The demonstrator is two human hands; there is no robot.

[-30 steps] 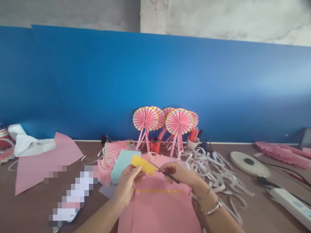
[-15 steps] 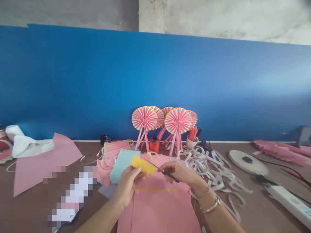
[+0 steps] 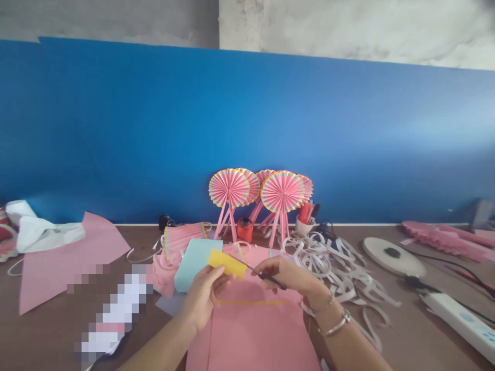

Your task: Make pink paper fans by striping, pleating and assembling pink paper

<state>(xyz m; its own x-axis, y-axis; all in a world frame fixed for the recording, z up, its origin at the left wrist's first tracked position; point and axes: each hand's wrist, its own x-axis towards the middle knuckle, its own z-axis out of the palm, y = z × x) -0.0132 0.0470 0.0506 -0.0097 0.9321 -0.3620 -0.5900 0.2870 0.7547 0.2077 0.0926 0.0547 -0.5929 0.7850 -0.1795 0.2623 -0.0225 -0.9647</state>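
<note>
My left hand (image 3: 207,296) pinches a small yellow piece of paper (image 3: 226,264) between thumb and fingers. My right hand (image 3: 284,275) grips dark-handled scissors (image 3: 273,281), whose blades reach to the right end of the yellow paper. Below both hands lie large pink paper sheets (image 3: 263,335), with a thin yellow strip (image 3: 251,302) across them. Just behind my left hand is a light blue sheet (image 3: 197,263). How far the blades stand apart is too small to make out.
Pink pleated paper fans (image 3: 283,191) stand at the back against a blue panel (image 3: 174,129). Curled white strips (image 3: 328,263) pile up right of my hands. Farther right are a round white disc (image 3: 394,256) and a power strip (image 3: 460,319). A pink sheet (image 3: 50,273) lies at left.
The view has shifted very slightly. Both hands keep almost the same place, and the yellow paper looks slightly shorter at the end by the scissors.
</note>
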